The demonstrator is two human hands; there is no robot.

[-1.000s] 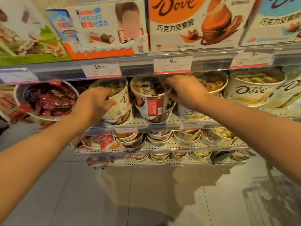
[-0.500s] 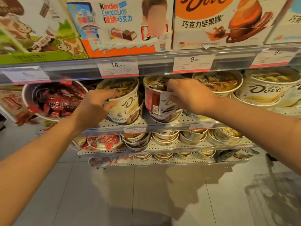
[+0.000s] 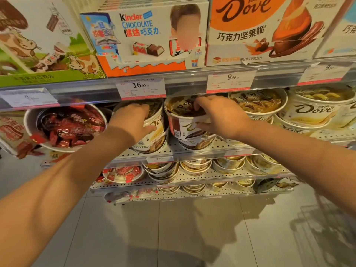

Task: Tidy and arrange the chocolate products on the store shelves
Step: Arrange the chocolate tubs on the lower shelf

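Observation:
Two stacks of Dove chocolate tubs stand side by side on the perforated shelf (image 3: 192,151). My left hand (image 3: 133,120) grips the top cream tub (image 3: 156,124) of the left stack, fingers over its lid and thumb on its side. My right hand (image 3: 217,116) grips the top brown-and-white tub (image 3: 181,120) of the middle stack, fingers on the lid rim and thumb on the wall. A further tub sits under each held one.
A tub of red-wrapped chocolates (image 3: 67,126) lies tilted at the left. More Dove tubs (image 3: 312,108) fill the right. Kinder box (image 3: 146,39) and Dove box (image 3: 260,29) stand on the shelf above, behind price tags (image 3: 140,87). Lower shelves (image 3: 192,178) hold several tubs.
The view has moved closer to the shelf. My left hand slid up onto the lid of the cream tub. My right hand shifted its grip on the middle tub, which has turned slightly.

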